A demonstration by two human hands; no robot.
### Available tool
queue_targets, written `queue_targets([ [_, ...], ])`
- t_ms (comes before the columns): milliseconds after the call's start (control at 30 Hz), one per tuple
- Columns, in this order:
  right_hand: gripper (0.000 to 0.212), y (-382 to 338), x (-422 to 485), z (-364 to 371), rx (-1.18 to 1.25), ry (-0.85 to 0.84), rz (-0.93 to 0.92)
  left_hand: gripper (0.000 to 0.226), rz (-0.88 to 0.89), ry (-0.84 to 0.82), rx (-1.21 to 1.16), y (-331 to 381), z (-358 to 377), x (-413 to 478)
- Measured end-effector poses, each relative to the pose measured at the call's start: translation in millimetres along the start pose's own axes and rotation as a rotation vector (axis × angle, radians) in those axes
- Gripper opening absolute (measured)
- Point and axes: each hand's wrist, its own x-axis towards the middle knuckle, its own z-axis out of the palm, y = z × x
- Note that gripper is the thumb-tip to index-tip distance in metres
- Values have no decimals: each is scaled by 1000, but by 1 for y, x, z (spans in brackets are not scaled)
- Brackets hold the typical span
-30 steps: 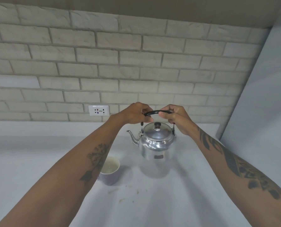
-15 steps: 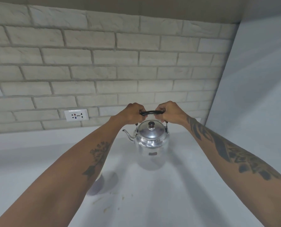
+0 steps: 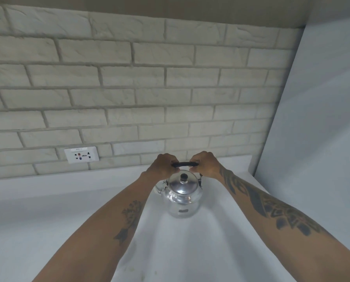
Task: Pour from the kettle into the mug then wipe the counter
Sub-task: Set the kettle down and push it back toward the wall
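A: Gripping the kettle (image 3: 182, 197) with both hands. The left hand (image 3: 163, 165) is wrapped around the left end of the black handle (image 3: 184, 164), the right hand (image 3: 205, 164) around the right end. Fingers of both curl fully over the bar.

B: Kettle status?

A: Upright, lid (image 3: 182, 186) on, black knob on top. Whether its base touches the counter (image 3: 47, 210) or sits just above it, cannot tell. It is at 12 o'clock from the wearer, near the back of the counter.

B: Spout?

A: Points toward 9 o'clock, partly hidden behind the left wrist.

B: Mug?

A: Not seen in this view. The left forearm (image 3: 108, 231) covers the counter at 7 o'clock.

B: Surroundings?

A: Pale brick wall (image 3: 129, 78) behind. White wall socket (image 3: 81, 157) at 10 o'clock from the kettle, just above the counter's back edge. Plain grey panel (image 3: 322, 119) from 1 to 3 o'clock. A few faint yellowish marks on the counter near the bottom edge, at 6 o'clock.
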Motion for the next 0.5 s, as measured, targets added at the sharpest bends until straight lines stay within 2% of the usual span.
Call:
queue_targets([
  [200, 15, 10, 20, 24, -24, -54, 39, 12, -99, 16, -43, -22, 20, 12],
  [400, 15, 14, 33, 37, -32, -41, 21, 4, -150, 45, -51, -33, 28, 21],
  [500, 14, 15, 36, 41, -42, -30, 15, 7, -159, 52, -56, -35, 29, 23],
])
